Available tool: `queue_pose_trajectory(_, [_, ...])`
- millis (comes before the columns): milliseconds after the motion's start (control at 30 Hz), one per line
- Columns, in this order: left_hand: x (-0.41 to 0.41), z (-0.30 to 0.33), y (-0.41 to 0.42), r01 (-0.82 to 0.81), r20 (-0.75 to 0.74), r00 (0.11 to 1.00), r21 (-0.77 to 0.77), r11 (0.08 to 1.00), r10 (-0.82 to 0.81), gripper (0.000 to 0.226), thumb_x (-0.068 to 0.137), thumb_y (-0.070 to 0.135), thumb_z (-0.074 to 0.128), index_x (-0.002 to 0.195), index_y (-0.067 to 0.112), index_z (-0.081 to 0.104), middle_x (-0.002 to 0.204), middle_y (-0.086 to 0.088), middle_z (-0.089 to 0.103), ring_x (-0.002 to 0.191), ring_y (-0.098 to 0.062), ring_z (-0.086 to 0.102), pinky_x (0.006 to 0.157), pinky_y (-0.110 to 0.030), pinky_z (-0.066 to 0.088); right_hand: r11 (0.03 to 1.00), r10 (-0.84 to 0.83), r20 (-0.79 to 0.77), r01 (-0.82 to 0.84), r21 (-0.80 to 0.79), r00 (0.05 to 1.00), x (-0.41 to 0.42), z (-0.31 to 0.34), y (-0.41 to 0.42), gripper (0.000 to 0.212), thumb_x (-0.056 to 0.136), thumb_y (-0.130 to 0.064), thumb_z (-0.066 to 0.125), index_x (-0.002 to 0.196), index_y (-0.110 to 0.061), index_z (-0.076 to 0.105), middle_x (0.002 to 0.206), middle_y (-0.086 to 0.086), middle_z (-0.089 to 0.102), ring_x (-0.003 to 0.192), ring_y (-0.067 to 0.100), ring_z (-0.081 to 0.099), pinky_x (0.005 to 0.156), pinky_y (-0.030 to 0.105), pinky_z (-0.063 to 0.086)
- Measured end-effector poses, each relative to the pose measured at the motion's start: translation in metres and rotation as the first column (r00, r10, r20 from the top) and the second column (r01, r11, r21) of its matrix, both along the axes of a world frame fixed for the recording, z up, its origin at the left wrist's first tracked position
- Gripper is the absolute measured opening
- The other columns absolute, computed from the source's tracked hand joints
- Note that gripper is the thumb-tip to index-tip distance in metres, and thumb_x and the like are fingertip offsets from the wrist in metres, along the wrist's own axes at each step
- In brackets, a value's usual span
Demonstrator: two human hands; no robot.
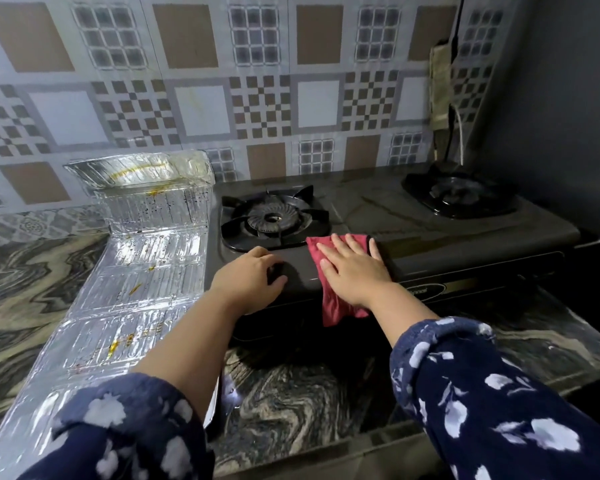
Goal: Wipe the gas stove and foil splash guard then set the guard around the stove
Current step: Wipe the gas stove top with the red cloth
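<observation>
A dark two-burner gas stove stands on the marbled counter. My right hand lies flat with straight fingers on a red cloth, pressing it against the stove's front top between the burners; the cloth's lower end hangs over the front edge. My left hand rests on the stove's front left corner, fingers curled over the edge just below the left burner. The foil splash guard lies unfolded along the counter left of the stove, its far end curled up against the wall, with yellow-orange stains on it.
The right burner sits near the dark side wall. A cable and a taped strip hang on the patterned tile wall behind it. The marbled counter extends left of the foil and in front of the stove.
</observation>
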State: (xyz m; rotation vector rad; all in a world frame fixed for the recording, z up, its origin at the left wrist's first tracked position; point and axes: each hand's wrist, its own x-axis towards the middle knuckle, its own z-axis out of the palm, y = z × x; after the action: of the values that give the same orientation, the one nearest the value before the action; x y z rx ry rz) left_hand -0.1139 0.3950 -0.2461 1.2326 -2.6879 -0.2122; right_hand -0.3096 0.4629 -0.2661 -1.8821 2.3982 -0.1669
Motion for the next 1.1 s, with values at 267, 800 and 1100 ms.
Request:
queue_pose_trajectory(267, [-0.011, -0.002, 0.010, -0.107, -0.081, 0.991, 0.026, 0.994, 0.109, 0.046, 0.086, 0.035, 0.056, 0.131, 0.029, 0.051, 0.129, 0.004, 0.050, 0.115, -0.020, 0.057, 0.089, -0.030, 0.045, 0.967, 0.246, 0.017, -0.244, -0.074, 0.969, 0.026, 0.002, -0.004, 0.046, 0.100, -0.036, 0.022, 0.146, -0.041, 0.024, 0.160, -0.009, 0.012, 0.148, 0.016, 0.003, 0.118, 0.050, -0.007])
queue_pose_trajectory(800, [-0.095, 0.005, 0.020, -0.011, -0.008, 1.000, 0.036, 0.999, 0.011, 0.048, 0.086, 0.039, 0.052, 0.132, 0.025, 0.049, 0.134, 0.002, 0.048, 0.120, -0.024, 0.054, 0.093, -0.040, 0.048, 0.999, 0.022, -0.042, -0.024, -0.037, 0.999, -0.088, -0.001, 0.032, 0.052, 0.100, -0.040, 0.015, 0.151, -0.029, 0.012, 0.161, -0.002, 0.002, 0.148, 0.017, -0.005, 0.115, 0.051, -0.014])
queue_pose_trajectory(1100, [-0.104, 0.004, 0.007, 0.000, 0.017, 1.000, -0.020, 1.000, 0.000, 0.046, 0.085, 0.042, 0.049, 0.127, 0.025, 0.055, 0.129, 0.003, 0.053, 0.118, -0.022, 0.054, 0.088, -0.039, 0.051, 0.994, -0.079, -0.016, 0.080, 0.070, 0.997, -0.072, 0.008, -0.003, 0.052, 0.099, -0.037, 0.013, 0.150, -0.037, 0.007, 0.161, 0.003, -0.004, 0.148, 0.027, -0.009, 0.116, 0.052, -0.013])
